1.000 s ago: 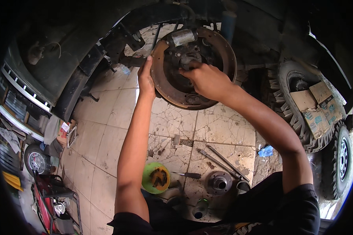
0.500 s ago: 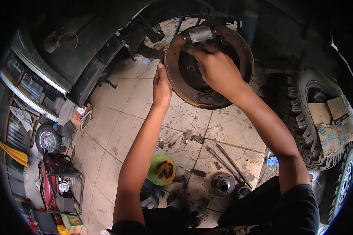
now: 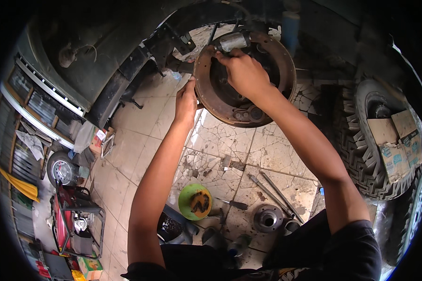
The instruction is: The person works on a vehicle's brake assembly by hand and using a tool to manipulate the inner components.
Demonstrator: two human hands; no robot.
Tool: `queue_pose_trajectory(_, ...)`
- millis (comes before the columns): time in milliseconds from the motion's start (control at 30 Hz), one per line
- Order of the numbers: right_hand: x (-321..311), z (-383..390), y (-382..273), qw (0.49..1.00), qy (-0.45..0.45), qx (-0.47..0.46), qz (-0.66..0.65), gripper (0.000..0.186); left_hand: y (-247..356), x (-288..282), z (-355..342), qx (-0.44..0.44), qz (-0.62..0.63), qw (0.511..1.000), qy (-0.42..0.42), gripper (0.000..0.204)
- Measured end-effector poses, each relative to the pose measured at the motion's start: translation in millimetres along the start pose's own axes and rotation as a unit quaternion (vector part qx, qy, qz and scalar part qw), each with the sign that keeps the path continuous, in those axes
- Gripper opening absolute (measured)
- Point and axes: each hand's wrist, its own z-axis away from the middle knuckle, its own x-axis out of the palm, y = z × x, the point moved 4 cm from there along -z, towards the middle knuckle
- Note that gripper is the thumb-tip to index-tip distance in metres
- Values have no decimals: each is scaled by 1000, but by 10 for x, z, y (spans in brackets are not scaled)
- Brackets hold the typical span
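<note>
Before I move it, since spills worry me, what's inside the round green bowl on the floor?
The round green bowl holds a dark-streaked orange-brown substance; bare green shows at its left. The bottom beneath that substance is hidden.

Below the brake assembly (image 3: 222,101), open room extends over the tiled floor (image 3: 215,140) between the left forearm (image 3: 159,159) and right forearm (image 3: 309,131), limited farther below by the green bowl (image 3: 185,199), screwdriver (image 3: 239,205), metal rods (image 3: 271,195) and flanged hub (image 3: 259,221), while dark bodywork (image 3: 101,35) obstructs its upper left.

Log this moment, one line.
left hand: at brake assembly rim | right hand: by silver cylinder | floor: green bowl, screwdriver, flanged hub
</note>
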Motion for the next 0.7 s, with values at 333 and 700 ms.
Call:
queue_pose_trajectory(333, 45, 174, -132, 997, -41, -61, 21, 51, -150, -109, -212, 74, 30, 997, 1, 49)
queue_pose_trajectory(700, 76, 161, -169, 998, -30, -41, 41, 50, -75, -52, 147, -9, 4, 996, -92, 65)
